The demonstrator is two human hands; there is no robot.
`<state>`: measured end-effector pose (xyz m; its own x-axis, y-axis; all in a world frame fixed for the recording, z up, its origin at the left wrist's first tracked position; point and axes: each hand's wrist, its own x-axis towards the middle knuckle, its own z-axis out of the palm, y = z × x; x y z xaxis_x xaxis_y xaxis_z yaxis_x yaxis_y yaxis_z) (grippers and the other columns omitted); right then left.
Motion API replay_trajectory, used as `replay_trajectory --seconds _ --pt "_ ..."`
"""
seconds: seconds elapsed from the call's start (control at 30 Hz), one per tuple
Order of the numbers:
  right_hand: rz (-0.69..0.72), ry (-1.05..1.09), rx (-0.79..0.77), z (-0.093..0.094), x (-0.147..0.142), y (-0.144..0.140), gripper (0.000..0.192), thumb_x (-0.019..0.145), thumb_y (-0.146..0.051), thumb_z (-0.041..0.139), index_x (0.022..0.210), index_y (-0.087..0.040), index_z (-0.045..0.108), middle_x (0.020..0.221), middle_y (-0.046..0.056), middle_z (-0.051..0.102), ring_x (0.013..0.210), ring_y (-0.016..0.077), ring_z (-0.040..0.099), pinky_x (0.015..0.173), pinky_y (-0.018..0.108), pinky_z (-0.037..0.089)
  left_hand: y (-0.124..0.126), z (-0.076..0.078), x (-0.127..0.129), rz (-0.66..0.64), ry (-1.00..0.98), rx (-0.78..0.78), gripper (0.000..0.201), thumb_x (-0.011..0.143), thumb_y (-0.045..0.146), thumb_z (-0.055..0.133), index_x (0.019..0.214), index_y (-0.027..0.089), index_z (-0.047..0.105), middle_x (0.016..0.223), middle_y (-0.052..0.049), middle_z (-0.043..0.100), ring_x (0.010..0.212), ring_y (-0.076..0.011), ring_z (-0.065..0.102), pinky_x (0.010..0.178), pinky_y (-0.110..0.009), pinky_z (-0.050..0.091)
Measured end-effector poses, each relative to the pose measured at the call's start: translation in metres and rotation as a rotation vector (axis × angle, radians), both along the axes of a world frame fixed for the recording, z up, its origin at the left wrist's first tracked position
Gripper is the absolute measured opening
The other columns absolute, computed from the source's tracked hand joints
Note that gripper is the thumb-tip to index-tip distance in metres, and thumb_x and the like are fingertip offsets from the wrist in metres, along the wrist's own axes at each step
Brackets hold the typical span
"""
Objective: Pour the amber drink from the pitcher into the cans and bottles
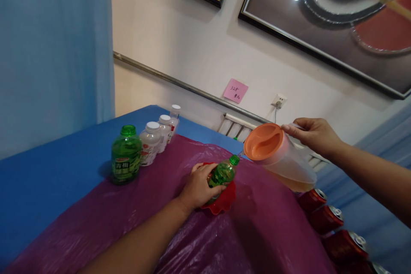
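Gripping a small green bottle point(223, 174) with the left hand point(198, 187), fingers wrapped round its body — holding it steady inside a red scalloped bowl point(224, 203) sitting on the purple plastic sheet point(244, 231). Bottle neck leaning up toward the right, its green top just below the lip of the pitcher.

Tilting a clear pitcher point(285, 165) with the right hand point(316, 135), fingers closed on the handle side near the orange lid point(263, 142). Amber liquid pooling low in the pitcher's tipped body, lid facing the camera, spout edge hanging just above the small bottle's mouth. Hard to tell whether any liquid is leaving the spout.

Standing off to the left, on the blue tablecloth point(48, 180) — a bigger green bottle point(126, 155) with no cap, then a row of white-capped bottles point(150, 142) running back toward the wall. Lying along the right edge of the purple sheet, a line of red cans point(327, 218) on their sides, tops pointing right. Showing on the wall behind, a pink sticky note point(235, 90), a socket, and a metal rail.
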<state>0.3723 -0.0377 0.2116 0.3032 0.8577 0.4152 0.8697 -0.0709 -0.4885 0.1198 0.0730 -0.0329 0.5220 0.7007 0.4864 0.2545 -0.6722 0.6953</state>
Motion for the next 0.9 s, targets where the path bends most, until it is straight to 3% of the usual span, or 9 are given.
replay_trajectory --seconds 0.9 --pt "0.009 -0.009 -0.004 -0.0071 -0.0008 0.0003 0.066 0.062 -0.084 0.068 0.05 -0.022 0.05 0.047 -0.004 0.035 0.045 0.0099 0.031 0.042 0.025 0.024 0.0004 -0.0007 0.0007 -0.016 -0.008 0.005 0.06 0.066 0.034 0.086 0.121 0.027 0.065 0.123 -0.004 0.073 0.115 -0.0289 0.064 0.113 -0.05 0.035"
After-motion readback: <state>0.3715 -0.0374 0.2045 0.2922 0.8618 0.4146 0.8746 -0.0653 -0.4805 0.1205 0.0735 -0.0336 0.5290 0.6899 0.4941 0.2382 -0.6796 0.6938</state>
